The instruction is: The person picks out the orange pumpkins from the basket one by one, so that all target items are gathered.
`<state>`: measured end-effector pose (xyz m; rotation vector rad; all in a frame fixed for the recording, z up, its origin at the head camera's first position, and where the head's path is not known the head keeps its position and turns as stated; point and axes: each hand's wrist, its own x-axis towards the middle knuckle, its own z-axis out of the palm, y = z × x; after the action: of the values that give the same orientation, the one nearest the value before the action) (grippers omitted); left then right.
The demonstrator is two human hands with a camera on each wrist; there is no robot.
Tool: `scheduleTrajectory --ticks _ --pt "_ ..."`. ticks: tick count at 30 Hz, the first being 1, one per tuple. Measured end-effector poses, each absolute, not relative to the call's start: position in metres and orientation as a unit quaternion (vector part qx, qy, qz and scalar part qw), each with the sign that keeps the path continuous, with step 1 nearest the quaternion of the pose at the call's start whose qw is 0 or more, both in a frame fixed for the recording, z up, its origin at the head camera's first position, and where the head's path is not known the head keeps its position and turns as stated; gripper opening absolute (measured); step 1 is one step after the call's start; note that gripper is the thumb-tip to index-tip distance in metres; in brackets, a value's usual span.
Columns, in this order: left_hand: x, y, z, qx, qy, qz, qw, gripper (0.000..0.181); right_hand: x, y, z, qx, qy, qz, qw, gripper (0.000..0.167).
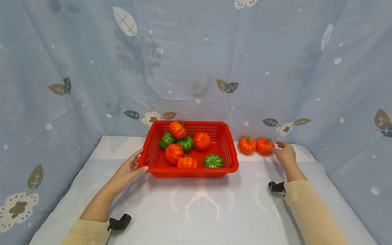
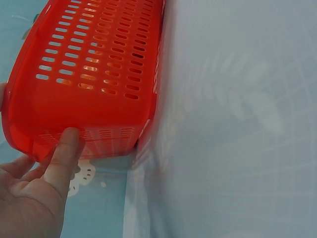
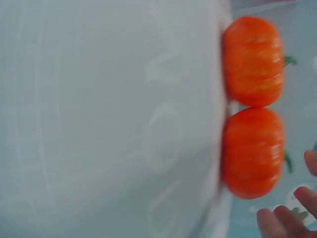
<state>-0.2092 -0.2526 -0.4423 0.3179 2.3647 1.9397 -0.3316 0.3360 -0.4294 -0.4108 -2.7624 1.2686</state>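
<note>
A red plastic basket [image 1: 190, 173] with slotted walls stands on the table, holding several small orange pumpkins [image 1: 202, 141] and green pumpkins [image 1: 213, 161]. At its near left corner my left hand [image 1: 124, 177] holds the rim, thumb at the front and fingers along the left side. The left wrist view has the basket [image 2: 94, 106] with my hand [image 2: 37, 196] against its end. Two orange pumpkins sit side by side right of the basket, a left one [image 1: 246, 145] and a right one [image 1: 264, 146]. My right hand [image 1: 284, 156] is beside the right one, fingers spread, holding nothing.
A pale patterned cloth [image 1: 202, 217] covers the table. Blue patterned curtain [image 1: 196, 68] rises right behind the basket and the pumpkins, and along both sides. Each wrist carries a small black device [image 1: 120, 222].
</note>
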Motion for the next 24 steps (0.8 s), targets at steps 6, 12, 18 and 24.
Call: scheduleTrajectory --ticks 6,12,18,24 --pt "-0.209 -0.253 -0.443 0.098 0.771 0.628 0.033 0.081 -0.316 0.325 -0.418 -0.139 -0.881 0.449 0.055 0.051" --pt "-0.209 -0.252 -0.443 0.1 0.765 0.635 0.036 0.081 -0.295 0.306 -0.406 -0.112 -0.873 0.469 0.075 0.042" --pt "-0.209 -0.251 -0.442 0.098 0.765 0.636 0.035 0.081 -0.278 0.288 -0.398 -0.081 -0.876 0.467 0.088 0.038" --pt "-0.209 -0.251 -0.441 0.095 0.768 0.633 0.036 0.08 -0.269 0.267 -0.393 -0.004 -0.889 0.446 0.108 0.038"
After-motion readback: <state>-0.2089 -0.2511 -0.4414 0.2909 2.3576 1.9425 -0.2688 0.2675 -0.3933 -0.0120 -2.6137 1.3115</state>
